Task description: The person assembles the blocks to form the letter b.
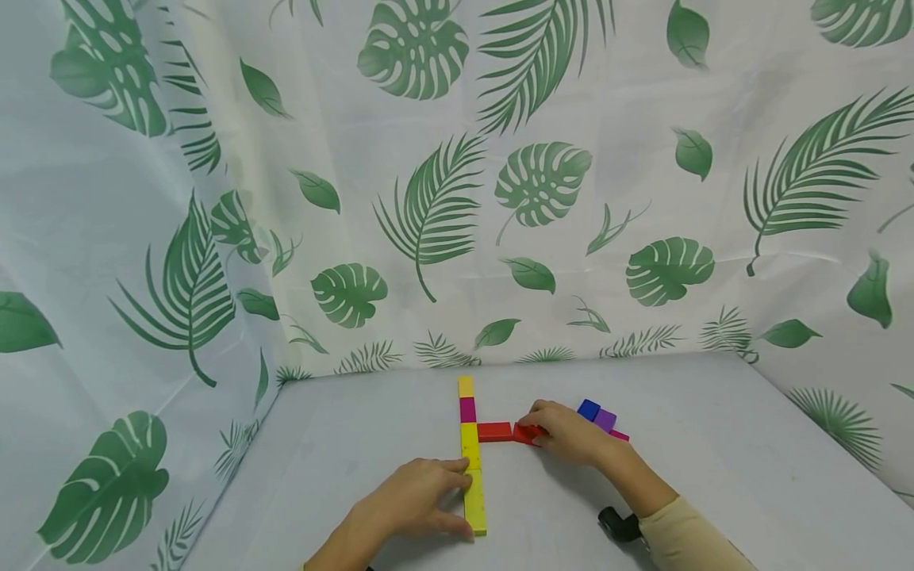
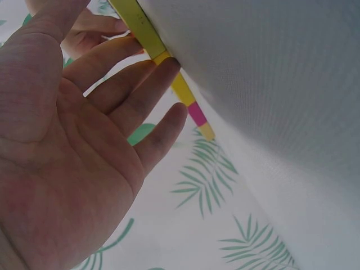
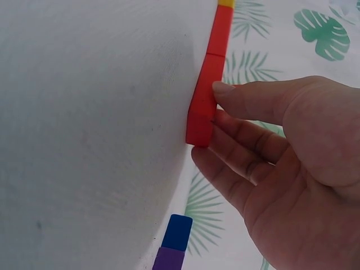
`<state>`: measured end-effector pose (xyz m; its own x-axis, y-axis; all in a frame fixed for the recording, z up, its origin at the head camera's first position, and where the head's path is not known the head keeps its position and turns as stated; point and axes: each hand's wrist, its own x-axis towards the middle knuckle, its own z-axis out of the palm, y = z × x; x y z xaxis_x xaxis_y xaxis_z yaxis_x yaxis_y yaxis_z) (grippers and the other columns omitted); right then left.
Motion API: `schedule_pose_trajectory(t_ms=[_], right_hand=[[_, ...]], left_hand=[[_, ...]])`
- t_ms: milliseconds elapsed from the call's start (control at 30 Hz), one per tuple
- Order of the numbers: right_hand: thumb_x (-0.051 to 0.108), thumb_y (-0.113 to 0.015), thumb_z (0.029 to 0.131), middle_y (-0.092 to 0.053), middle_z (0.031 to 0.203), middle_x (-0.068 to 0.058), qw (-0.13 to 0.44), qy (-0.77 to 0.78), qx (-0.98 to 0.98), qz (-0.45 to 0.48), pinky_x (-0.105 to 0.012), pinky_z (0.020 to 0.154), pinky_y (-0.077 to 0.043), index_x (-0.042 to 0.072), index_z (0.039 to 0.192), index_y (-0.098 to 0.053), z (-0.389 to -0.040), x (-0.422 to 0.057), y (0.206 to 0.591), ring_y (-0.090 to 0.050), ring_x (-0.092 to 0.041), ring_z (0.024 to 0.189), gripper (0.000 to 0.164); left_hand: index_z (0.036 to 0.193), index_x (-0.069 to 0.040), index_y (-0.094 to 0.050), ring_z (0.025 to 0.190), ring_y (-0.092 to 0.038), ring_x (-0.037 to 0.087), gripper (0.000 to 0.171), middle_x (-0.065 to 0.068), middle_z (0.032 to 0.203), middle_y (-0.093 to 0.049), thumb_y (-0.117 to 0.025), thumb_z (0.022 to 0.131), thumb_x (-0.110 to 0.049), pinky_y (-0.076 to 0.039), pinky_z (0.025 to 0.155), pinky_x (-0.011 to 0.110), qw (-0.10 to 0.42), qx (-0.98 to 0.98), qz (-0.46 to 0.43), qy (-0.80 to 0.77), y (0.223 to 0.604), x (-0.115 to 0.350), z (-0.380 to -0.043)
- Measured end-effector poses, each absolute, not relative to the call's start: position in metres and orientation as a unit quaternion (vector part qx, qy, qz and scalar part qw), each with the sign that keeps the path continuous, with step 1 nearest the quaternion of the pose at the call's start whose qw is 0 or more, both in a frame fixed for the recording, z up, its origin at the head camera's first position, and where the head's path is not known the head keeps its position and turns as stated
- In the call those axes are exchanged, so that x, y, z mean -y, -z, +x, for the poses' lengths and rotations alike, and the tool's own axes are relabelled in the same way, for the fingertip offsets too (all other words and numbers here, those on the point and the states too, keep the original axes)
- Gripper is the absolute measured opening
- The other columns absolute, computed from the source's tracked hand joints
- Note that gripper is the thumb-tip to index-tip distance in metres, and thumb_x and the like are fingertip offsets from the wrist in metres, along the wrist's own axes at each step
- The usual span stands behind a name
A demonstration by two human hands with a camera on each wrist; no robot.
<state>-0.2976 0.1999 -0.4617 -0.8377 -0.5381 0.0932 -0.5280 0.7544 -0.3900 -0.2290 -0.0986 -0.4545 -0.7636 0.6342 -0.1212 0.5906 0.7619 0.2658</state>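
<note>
A line of blocks runs away from me on the table: a long yellow block, another yellow block, a magenta block and a small lighter yellow block at the far end. Along its near left side, my left hand rests fingertips on the yellow blocks, fingers extended. One red block branches off to the right from the line. My right hand pinches a second red block between thumb and fingers, end to end with the first red one.
Right of my right hand lie a blue block, a purple block and a partly hidden magenta block. A black strap-like device sits at my right wrist. Leaf-printed white sheeting borders the pale table.
</note>
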Motion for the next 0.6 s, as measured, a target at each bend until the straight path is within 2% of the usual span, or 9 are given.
schedule_pose_trajectory(t_ms=[233,467,600], right_hand=[[0.005,-0.074,0.094,-0.069,0.113,-0.003,0.017,0.206,-0.937,-0.281,-0.043,0.095,-0.061,0.01,0.126,-0.075,-0.2985,-0.2001,0.4613,-0.065,-0.021,0.109,0.033],[0.015,-0.078,0.094,-0.069,0.117,-0.001,0.024,0.211,-0.937,-0.277,-0.041,0.094,-0.061,0.011,0.13,-0.073,-0.2975,-0.2021,0.4591,-0.064,-0.02,0.11,0.037],[0.017,-0.077,0.095,-0.069,0.121,-0.004,0.024,0.219,-0.936,-0.275,-0.045,0.097,-0.06,0.01,0.132,-0.072,-0.2964,-0.2054,0.4552,-0.064,-0.023,0.114,0.038]], left_hand=[[0.135,-0.034,-0.07,0.135,-0.06,0.012,0.065,-0.011,0.15,-0.06,-0.08,0.079,-0.064,-0.052,0.112,0.045,0.101,-0.934,0.328,-0.1,0.4535,0.0976,-0.2292],[0.136,-0.033,-0.07,0.136,-0.059,0.012,0.066,-0.011,0.15,-0.059,-0.08,0.079,-0.065,-0.052,0.112,0.044,0.096,-0.933,0.332,-0.097,0.4538,0.0982,-0.2288],[0.135,-0.033,-0.07,0.136,-0.06,0.012,0.066,-0.01,0.15,-0.059,-0.08,0.079,-0.066,-0.052,0.112,0.044,0.093,-0.932,0.338,-0.096,0.4537,0.0987,-0.2286]])
